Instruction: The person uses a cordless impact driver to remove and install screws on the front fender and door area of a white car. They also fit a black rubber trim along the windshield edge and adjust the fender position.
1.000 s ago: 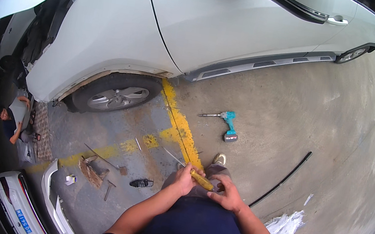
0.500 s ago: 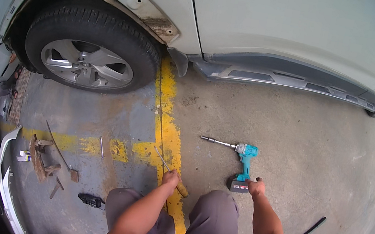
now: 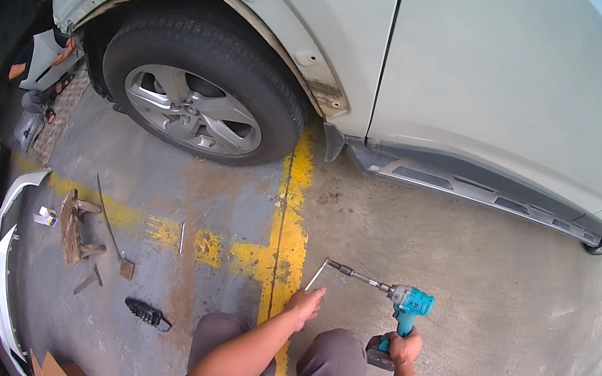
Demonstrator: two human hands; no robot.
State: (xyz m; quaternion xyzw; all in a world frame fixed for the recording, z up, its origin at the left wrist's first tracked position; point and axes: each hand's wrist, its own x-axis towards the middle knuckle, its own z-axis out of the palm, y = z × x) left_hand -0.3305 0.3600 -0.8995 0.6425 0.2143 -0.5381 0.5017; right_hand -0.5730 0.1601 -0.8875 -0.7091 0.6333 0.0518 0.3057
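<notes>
Looks like a car repair workshop. White car (image 3: 487, 76) up top, loose body panel (image 3: 0, 261) lower left, teal power tool (image 3: 420, 302) right of centre.

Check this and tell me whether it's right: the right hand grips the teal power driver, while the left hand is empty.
One part is wrong: the left hand isn't empty. The head view shows it holding a thin-shafted tool. The right hand does grip the teal power driver.
</notes>
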